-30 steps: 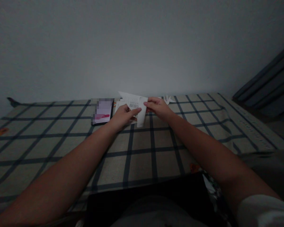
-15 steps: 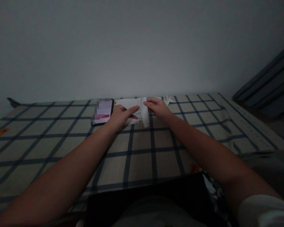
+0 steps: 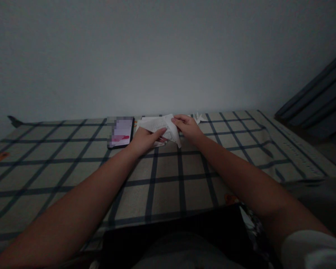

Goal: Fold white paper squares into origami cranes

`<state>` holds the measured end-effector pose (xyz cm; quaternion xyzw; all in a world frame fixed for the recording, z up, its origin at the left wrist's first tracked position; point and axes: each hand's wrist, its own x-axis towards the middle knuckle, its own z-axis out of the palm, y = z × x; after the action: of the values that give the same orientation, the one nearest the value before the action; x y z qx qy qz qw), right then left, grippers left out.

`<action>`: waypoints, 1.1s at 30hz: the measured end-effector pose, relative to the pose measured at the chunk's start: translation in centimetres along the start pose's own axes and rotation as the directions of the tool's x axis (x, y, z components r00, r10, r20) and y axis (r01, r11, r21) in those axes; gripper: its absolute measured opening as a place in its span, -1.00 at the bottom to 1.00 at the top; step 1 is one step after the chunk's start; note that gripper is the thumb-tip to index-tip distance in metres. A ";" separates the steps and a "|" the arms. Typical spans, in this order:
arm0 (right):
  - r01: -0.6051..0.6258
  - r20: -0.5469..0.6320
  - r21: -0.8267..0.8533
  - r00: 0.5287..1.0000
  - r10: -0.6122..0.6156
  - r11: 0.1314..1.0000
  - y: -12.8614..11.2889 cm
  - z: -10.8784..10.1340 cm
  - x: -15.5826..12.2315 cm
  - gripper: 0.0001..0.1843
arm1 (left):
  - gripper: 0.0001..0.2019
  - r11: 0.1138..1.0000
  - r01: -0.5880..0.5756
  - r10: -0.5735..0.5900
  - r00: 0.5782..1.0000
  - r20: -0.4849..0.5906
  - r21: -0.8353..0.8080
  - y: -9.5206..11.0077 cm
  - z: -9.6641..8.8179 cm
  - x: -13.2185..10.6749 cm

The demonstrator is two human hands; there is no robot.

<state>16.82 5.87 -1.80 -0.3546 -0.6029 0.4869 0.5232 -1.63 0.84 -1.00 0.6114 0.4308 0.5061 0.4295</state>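
Note:
Both hands are on a thin white sheet of paper (image 3: pixel 159 122) with faint printing or lines on it. My left hand (image 3: pixel 145 140) grips its left part, thumb on top and fingers underneath. At the right edge, my right hand (image 3: pixel 187 126) pinches the paper between thumb and fingers. The sheet is tilted, and its lower right corner hangs down between the hands. More white paper lies beneath it, mostly covered. To the left, close to my left hand, lies a phone (image 3: pixel 122 130) with its screen lit.
A checked cloth (image 3: pixel 168 168) covers the table, which meets a plain wall (image 3: pixel 168 59) at the back. Just beyond my right hand stands a small folded white paper piece (image 3: pixel 198 118). A dark curtain (image 3: pixel 322 89) hangs at the right.
The sheet's right part, which was curled upright, has swung right and flattened, showing more of its printed face. Both hands stay nearly in place.

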 end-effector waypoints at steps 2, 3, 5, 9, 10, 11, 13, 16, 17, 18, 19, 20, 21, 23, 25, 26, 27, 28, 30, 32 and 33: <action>0.003 0.022 -0.009 1.000 -0.003 1.000 -0.1 0.0 -0.1 -0.59 | -0.63 1.000 0.006 -0.006 1.000 -0.008 0.010 0.1 0.2 -0.1; 0.002 0.037 -0.015 0.999 -0.002 1.000 -0.1 0.1 -0.2 -0.57 | -0.65 1.000 0.006 -0.006 1.000 -0.013 0.009 0.1 0.2 -0.1; 0.009 0.063 -0.048 0.998 -0.006 0.999 -0.2 0.1 -0.3 -0.55 | -0.66 1.000 -0.008 0.009 1.000 -0.022 0.004 0.2 0.4 -0.2; 0.053 0.061 -0.152 0.997 -0.044 0.987 -0.2 0.2 -0.4 -0.56 | -0.67 1.000 -0.025 0.024 0.999 -0.044 -0.010 0.4 0.7 -0.4; 0.064 0.059 -0.172 0.997 -0.055 0.983 -0.2 0.3 -0.4 -0.57 | -0.67 1.000 -0.020 0.020 0.999 -0.045 -0.017 0.4 0.7 -0.5; 0.075 0.058 -0.187 0.996 -0.065 0.980 -0.2 0.4 -0.5 -0.58 | -0.66 1.000 -0.018 0.017 0.999 -0.045 -0.024 0.4 0.7 -0.6; 0.092 0.055 -0.210 0.995 -0.083 0.973 -0.2 0.7 -0.8 -0.61 | -0.65 0.999 -0.019 0.018 0.999 -0.043 -0.033 0.2 0.7 -0.6; 0.108 0.019 -0.247 0.994 -0.106 0.963 -0.2 1.2 -1.3 -0.65 | -0.63 0.999 -0.020 0.018 0.999 -0.048 -0.044 0.0 0.8 -0.7; 0.122 0.008 -0.266 0.992 -0.124 0.956 -0.2 1.4 -1.4 -0.66 | -0.62 0.999 -0.015 0.013 0.999 -0.049 -0.053 -0.1 0.8 -0.6; 0.142 -0.003 -0.285 0.989 -0.149 0.948 -0.2 1.5 -1.5 -0.66 | -0.59 0.998 -0.008 0.004 0.999 -0.049 -0.064 -0.2 0.8 -0.6; 0.166 -0.008 -0.304 0.984 -0.177 0.938 -0.2 1.6 -1.6 -0.66 | -0.56 0.997 0.000 -0.004 0.999 -0.048 -0.077 -0.3 0.8 -0.6; 0.190 -0.007 -0.325 0.979 -0.203 0.927 -0.2 1.7 -1.7 -0.67 | -0.53 0.996 0.005 -0.009 0.999 -0.048 -0.088 -0.3 0.9 -0.6; 0.212 -0.002 -0.346 0.974 -0.227 0.914 -0.2 1.7 -1.8 -0.68 | -0.51 0.995 0.006 -0.011 0.999 -0.050 -0.095 -0.3 0.9 -0.6; 0.246 0.007 -0.390 0.964 -0.265 0.887 -0.3 1.8 -1.9 -0.70 | -0.49 0.996 0.003 -0.007 0.999 -0.054 -0.084 -0.2 0.9 -0.6; 0.265 0.005 -0.420 0.957 -0.290 0.868 -0.4 1.9 -2.0 -0.71 | -0.50 0.999 -0.004 0.001 0.998 -0.061 -0.045 -0.1 0.9 -0.6; 0.268 0.001 -0.423 0.955 -0.295 0.866 -0.4 1.9 -2.0 -0.71 | -0.52 1.000 -0.003 0.002 0.998 -0.066 -0.025 0.0 0.9 -0.6; 0.268 0.002 -0.413 0.956 -0.294 0.870 -0.4 1.9 -2.0 -0.71 | -0.54 1.000 -0.002 0.001 0.998 -0.070 -0.009 0.1 0.9 -0.5; 0.264 0.004 -0.384 0.959 -0.284 0.885 -0.4 2.0 -2.0 -0.70 | -0.56 1.000 0.000 0.000 0.997 -0.077 -0.002 0.2 0.8 -0.5; 0.238 0.035 -0.281 0.971 -0.238 0.930 -0.5 2.0 -1.9 -0.68 | -0.60 1.000 -0.002 0.001 0.995 -0.097 -0.009 0.2 0.7 -0.4; 0.199 0.095 -0.164 0.978 -0.186 0.966 -0.7 2.0 -1.9 -0.65 | -0.62 0.999 -0.013 0.008 0.992 -0.130 -0.037 0.2 0.6 -0.2; 0.182 0.124 -0.126 0.978 -0.166 0.975 -0.8 1.9 -1.9 -0.65 | -0.62 0.998 -0.021 0.012 0.989 -0.150 -0.058 0.1 0.5 -0.1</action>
<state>15.40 3.49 -1.53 -0.3073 -0.6923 0.4158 0.5033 -1.10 0.70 -1.02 0.5621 0.4415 0.5667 0.4098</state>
